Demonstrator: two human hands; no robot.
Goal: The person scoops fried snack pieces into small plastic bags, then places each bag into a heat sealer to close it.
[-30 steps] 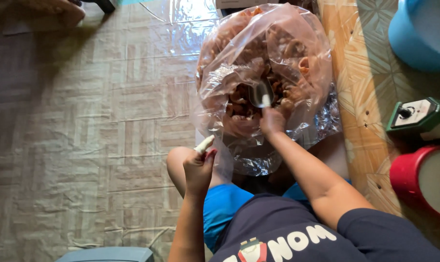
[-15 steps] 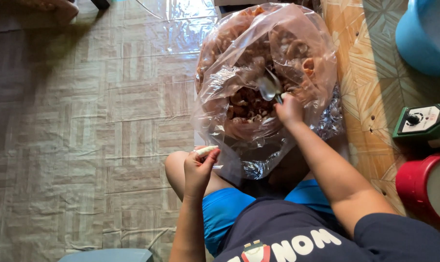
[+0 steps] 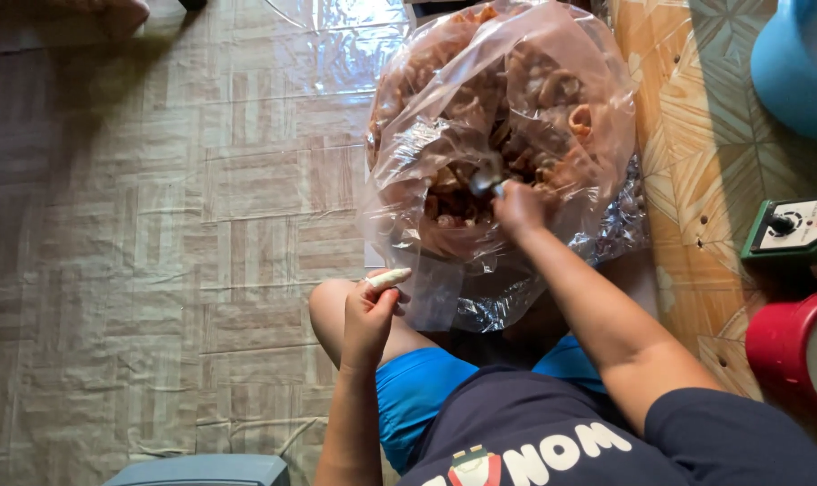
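A big clear plastic bag (image 3: 516, 90) full of brown curled snack pieces stands on the floor in front of my knees. My right hand (image 3: 516, 209) reaches into its opening and grips a metal spoon (image 3: 486, 176), whose bowl is dug among the pieces. My left hand (image 3: 370, 310) hovers above my left knee, left of the bag. It pinches the edge of a small clear plastic bag (image 3: 426, 292), with a white-wrapped finger sticking out.
A blue bucket (image 3: 800, 63) stands at the upper right. A green and white box with a knob (image 3: 791, 229) and a red container (image 3: 791, 346) sit at the right edge. A grey-blue object (image 3: 201, 470) lies at the bottom left.
My right hand dipped the spoon back down into the snack pieces after lifting it. My left hand stayed over the knee, its wrapped finger tilting to the right.
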